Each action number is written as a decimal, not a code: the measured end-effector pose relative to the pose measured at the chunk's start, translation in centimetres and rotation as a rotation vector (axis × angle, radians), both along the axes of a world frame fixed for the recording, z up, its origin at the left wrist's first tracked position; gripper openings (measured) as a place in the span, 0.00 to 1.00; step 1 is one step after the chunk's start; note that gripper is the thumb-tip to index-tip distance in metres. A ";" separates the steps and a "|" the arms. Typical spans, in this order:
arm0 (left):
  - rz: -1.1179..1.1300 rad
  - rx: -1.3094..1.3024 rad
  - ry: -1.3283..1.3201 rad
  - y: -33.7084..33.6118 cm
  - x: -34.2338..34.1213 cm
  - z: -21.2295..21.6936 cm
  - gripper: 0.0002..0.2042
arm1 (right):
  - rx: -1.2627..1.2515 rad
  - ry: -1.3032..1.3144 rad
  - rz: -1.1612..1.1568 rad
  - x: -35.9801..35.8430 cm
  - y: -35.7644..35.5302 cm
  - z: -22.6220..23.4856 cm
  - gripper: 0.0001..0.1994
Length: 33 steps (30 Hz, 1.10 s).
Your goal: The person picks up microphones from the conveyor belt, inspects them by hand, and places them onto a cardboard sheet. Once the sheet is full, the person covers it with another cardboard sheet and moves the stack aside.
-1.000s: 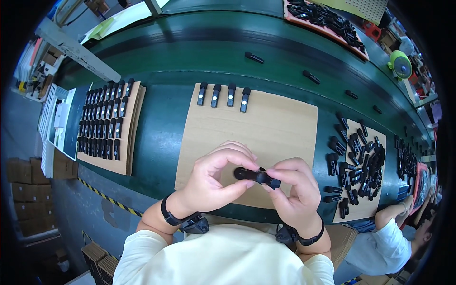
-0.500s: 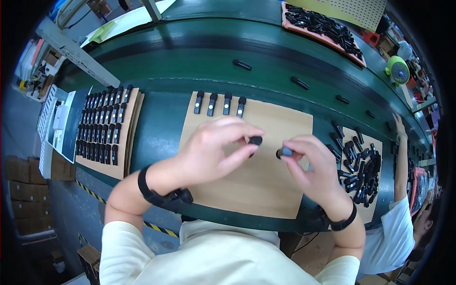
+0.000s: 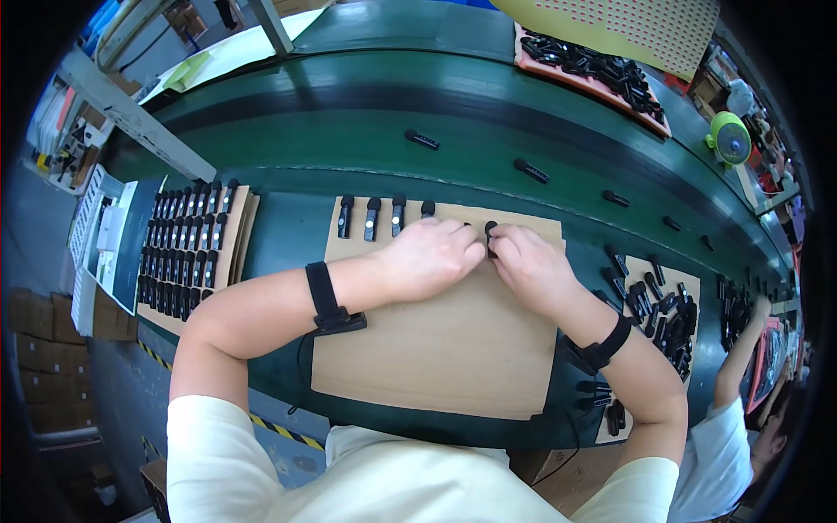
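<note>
A tan cardboard sheet (image 3: pixel 453 349) lies on the green bench in front of me. Along its far edge stands a row of small black oblong parts (image 3: pixel 371 217). My left hand (image 3: pixel 432 254) rests at that far edge, just right of the row, fingers curled over the last part there. My right hand (image 3: pixel 527 266) is beside it, fingertips pinching a small black part (image 3: pixel 490 230) down on the cardboard. The two hands nearly touch. Both wrists wear black straps.
A cardboard sheet filled with rows of black parts (image 3: pixel 187 248) lies at the left. A heap of loose black parts (image 3: pixel 658 305) sits at the right. Single parts ride the green belt (image 3: pixel 532 171). An orange tray of parts (image 3: pixel 593 70) is beyond. Another person's arm (image 3: pixel 741 349) reaches in at right.
My hands have moved from near my body out to the far edge of the cardboard. The part held between both hands is now down at the end of the row.
</note>
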<state>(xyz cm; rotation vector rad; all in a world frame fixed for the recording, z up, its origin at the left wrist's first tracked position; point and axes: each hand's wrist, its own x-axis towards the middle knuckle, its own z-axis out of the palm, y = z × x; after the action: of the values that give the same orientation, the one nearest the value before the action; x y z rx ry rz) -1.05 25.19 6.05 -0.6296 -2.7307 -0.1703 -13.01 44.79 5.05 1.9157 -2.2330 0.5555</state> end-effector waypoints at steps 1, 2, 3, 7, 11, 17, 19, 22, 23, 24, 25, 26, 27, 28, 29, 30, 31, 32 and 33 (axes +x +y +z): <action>-0.018 -0.015 0.001 0.1 0.2 -0.3 0.08 | 0.001 -0.001 0.000 0.1 0.2 -0.1 0.13; -0.018 -0.014 -0.001 0.1 0.4 -0.7 0.08 | 0.007 -0.002 0.011 0.3 0.5 -0.2 0.13; -0.023 -0.002 -0.013 0.1 0.7 -1.0 0.09 | 0.013 -0.003 0.021 0.5 0.8 -0.4 0.14; -0.027 0.047 -0.036 -0.2 1.0 -1.6 0.12 | 0.030 -0.034 0.039 0.8 1.2 -0.2 0.15; 0.011 0.135 -0.033 -0.2 0.9 -0.9 0.18 | 0.034 -0.154 -0.015 0.9 1.2 0.1 0.20; 0.099 0.232 -0.141 -0.4 0.4 -0.6 0.27 | -0.073 -0.228 -0.068 0.8 0.4 0.1 0.28; 0.117 0.258 -0.137 -0.8 0.0 -0.9 0.26 | -0.018 -0.272 -0.037 0.1 0.3 -0.2 0.31; 0.157 0.310 -0.134 -1.5 -0.6 -0.4 0.26 | 0.002 -0.297 -0.010 -0.4 -0.2 -0.1 0.32; 0.181 0.296 -0.140 -1.8 -0.8 -0.3 0.26 | -0.005 -0.297 0.000 -0.5 -0.3 -0.1 0.32; 0.205 0.280 -0.147 -2.1 -1.1 -0.2 0.26 | -0.012 -0.297 0.009 -0.6 -0.4 0.0 0.32; 0.229 0.267 -0.152 -2.2 -1.3 -0.1 0.27 | -0.011 -0.297 0.008 -0.7 -0.4 0.1 0.32; 0.228 0.268 -0.153 -2.3 -1.5 -0.2 0.27 | -0.009 -0.300 0.006 -0.7 -0.4 0.1 0.31; 0.217 0.273 -0.172 -2.4 -1.6 -0.4 0.26 | -0.008 -0.302 0.004 -0.7 -0.4 0.2 0.31; 0.205 0.277 -0.191 -2.3 -1.7 -0.5 0.26 | -0.006 -0.304 0.001 -0.8 -0.4 0.2 0.31; 0.192 0.282 -0.211 -2.3 -1.9 -0.6 0.26 | -0.006 -0.305 -0.004 -0.8 -0.4 0.4 0.31; 0.176 0.284 -0.218 -2.1 -2.1 -0.6 0.26 | -0.011 -0.321 -0.008 -0.8 -0.4 0.5 0.31; 0.194 0.276 -0.217 -2.0 -2.2 -0.6 0.26 | -0.016 -0.337 -0.016 -0.9 -0.4 0.5 0.30; 0.205 0.268 -0.219 -1.9 -2.2 -0.3 0.26 | -0.021 -0.356 -0.030 -0.9 -0.3 0.5 0.30; 0.197 0.285 -0.241 -1.5 -2.5 -0.7 0.25 | -0.003 -0.349 -0.042 -1.2 -0.6 0.1 0.30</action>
<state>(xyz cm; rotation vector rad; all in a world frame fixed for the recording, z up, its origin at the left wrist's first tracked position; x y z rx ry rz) -3.57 23.68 5.38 -0.2731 -2.8956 -0.6100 -14.18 44.17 5.18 1.8867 -2.4636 0.9505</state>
